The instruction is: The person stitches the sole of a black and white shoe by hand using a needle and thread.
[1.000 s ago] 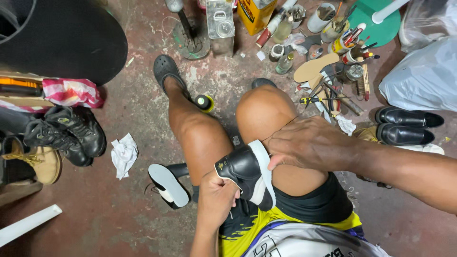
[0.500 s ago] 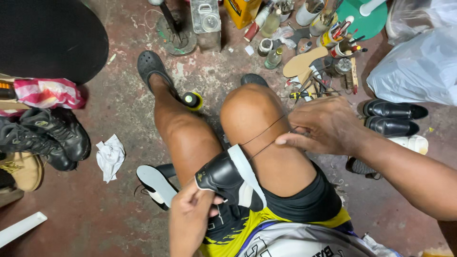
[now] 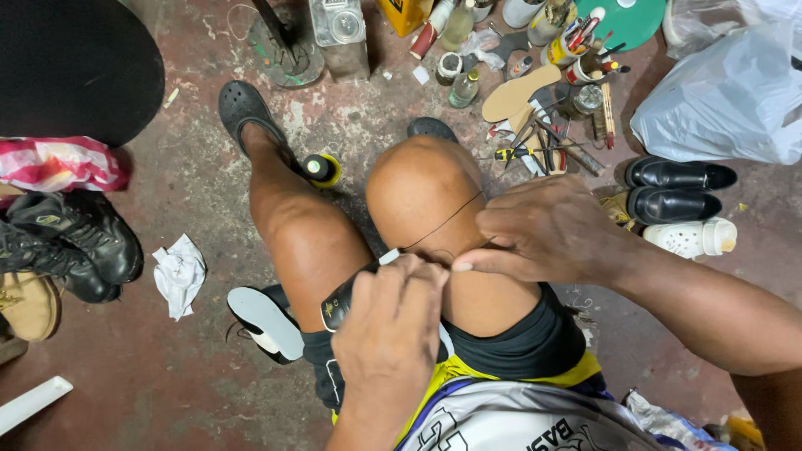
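Stained concrete floor, cobbler's clutter along top of frame. Left hand (image 3: 393,321) at lower centre clamps a black shoe (image 3: 347,296) between the thighs, mostly hidden. Right hand (image 3: 547,230) pinches a dark thread (image 3: 447,219), which arcs from the pinch over the right knee (image 3: 422,188). Thread long axis: lower left to upper right. Right hand nearer the thread.

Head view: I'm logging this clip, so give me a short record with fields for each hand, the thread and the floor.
left hand: presses a black shoe on the lap
right hand: pinches a thread beside the left
thread: dark, lies across the right knee
floor: black boots, crumpled paper, black dress shoes, tools
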